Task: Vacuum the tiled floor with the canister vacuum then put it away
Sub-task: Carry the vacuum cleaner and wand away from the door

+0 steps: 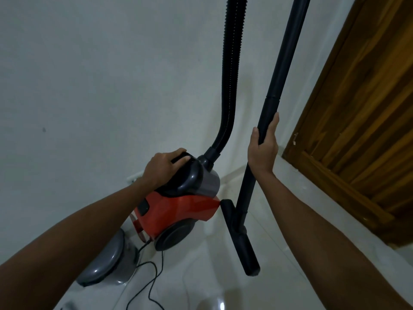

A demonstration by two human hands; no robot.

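**Red canister held at a white wall, wand upright beside it**

Red and grey, the canister vacuum [178,209] sits at the middle of the view, tipped nose-up against the white wall [89,74], its dark wheel [175,237] low at 6 o'clock of the body. At 8 o'clock from it stands a grey round-lidded bin [105,258], partly behind the left forearm. A thin black cord [154,274] runs from the vacuum's rear and loops over the pale tiled floor [223,276].

The left hand [165,167] is clamped over the black carry handle on top of the canister — fingers curled round its far edge. From the nose, at 1 o'clock, the ribbed black hose [230,86] climbs straight up out of view.

Just to the right, the right hand [263,148] grips the black wand [274,108], thumb on the near side and fingers wrapped behind. The wand stands nearly upright — its floor head [242,240] hangs at 5 o'clock of the canister, close to the red shell; whether it touches the floor cannot be told.

At 3 o'clock a brown wooden door [357,119] fills the right edge.
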